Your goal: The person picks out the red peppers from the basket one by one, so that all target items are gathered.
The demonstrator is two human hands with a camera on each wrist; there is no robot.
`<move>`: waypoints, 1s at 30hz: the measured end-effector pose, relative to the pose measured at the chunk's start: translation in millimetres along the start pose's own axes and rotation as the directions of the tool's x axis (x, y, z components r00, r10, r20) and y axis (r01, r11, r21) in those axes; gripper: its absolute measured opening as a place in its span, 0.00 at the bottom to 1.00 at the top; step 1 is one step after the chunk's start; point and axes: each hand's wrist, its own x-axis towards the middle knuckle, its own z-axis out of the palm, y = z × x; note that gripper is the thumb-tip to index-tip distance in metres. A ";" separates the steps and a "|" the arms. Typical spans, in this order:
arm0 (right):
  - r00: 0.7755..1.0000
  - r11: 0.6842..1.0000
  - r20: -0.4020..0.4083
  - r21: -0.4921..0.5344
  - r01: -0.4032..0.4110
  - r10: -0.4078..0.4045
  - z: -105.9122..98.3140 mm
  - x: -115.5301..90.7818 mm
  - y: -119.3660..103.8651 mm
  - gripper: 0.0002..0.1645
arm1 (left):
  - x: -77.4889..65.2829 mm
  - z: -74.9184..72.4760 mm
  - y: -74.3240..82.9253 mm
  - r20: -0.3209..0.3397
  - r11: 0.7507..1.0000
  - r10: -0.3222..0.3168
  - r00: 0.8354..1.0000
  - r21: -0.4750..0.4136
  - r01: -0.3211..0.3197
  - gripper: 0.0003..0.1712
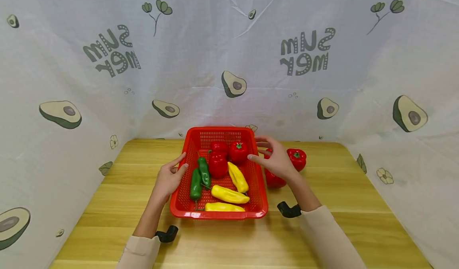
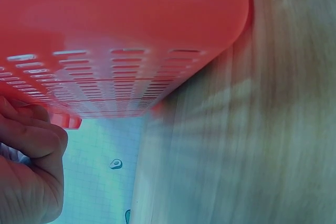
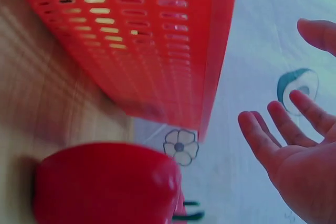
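Observation:
A red plastic basket (image 1: 218, 215) with slotted walls stands on the table. Inside it lie three red bell peppers (image 1: 218, 165), two long green peppers (image 1: 196, 184) and three long yellow peppers (image 1: 229, 194). My left hand (image 1: 171, 177) grips the basket's left rim, thumb at the top edge and fingers curled beneath it. Beside the right rim is my right hand (image 1: 274, 159), its fingers spread and apart from the basket in the right wrist view. Red bell peppers (image 1: 274, 180) lie outside the basket, partly hidden behind my right hand and forearm.
Another red bell pepper (image 1: 297, 159) rests farther right on the wooden table (image 1: 344, 189). A white cloth (image 1: 201, 50) printed with avocados hangs behind the table and along both sides. Black wrist-camera mounts (image 1: 167, 234) show at both wrists.

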 end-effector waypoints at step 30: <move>0.995 0.953 0.100 -0.304 0.003 0.028 51.6 60.0 8.0 0.43 | 0.9 -2.0 -2.0 -0.022 1.000 -0.010 1.000 -0.023 0.009 0.29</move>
